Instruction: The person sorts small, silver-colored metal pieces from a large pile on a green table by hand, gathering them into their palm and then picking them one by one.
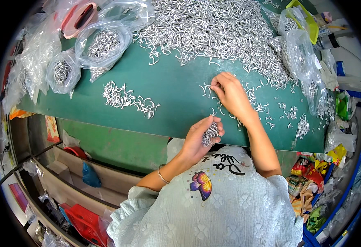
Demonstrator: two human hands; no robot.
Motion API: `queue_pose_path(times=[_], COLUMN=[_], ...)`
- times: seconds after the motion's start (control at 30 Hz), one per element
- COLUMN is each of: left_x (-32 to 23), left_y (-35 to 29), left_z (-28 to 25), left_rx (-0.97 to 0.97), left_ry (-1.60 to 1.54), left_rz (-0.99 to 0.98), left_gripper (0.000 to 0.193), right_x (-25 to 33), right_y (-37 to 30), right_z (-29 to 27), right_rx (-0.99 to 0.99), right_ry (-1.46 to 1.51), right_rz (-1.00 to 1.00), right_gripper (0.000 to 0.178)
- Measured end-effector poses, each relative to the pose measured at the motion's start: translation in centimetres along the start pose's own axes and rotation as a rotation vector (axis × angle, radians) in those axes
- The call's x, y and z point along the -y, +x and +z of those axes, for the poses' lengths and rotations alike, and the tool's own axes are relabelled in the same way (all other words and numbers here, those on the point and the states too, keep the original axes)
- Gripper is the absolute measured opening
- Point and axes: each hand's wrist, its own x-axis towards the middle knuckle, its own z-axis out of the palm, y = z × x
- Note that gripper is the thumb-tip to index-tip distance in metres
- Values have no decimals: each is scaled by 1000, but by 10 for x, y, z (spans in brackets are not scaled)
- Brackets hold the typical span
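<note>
My left hand is cupped near the table's front edge, its fingers curled round a handful of small curved silver metal pieces. Above and to the right of it, my right hand reaches over the green table with its fingers pressed together. Whatever they pinch, if anything, is hidden. A few loose metal pieces lie just left of those fingertips. Beyond both hands spreads a large heap of the same curved pieces. A smaller group of them sits left of my hands.
Clear plastic bags of metal pieces stand at the left, beside a pink container holding a dark object. More bags and a yellow-green basket are at the right. A red basket is low on the left.
</note>
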Motion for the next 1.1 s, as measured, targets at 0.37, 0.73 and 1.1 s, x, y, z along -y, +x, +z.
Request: queue_pose_path(times=[0.37, 0.73, 1.1], left_x=[-2, -1, 1], left_y=[1, -5, -6], left_z=[-1, -7, -17], left_rx=[-5, 8, 38], left_ry=[-6, -9, -56], left_rz=[12, 13, 27], left_gripper=[25, 25, 24], right_x=[18, 17, 6], right_y=[-2, -4, -5], right_z=[10, 22, 36], right_rx=[83, 127, 30], right_ry=[-86, -122, -269], right_rz=[-16, -40, -226], right_gripper=[25, 17, 14])
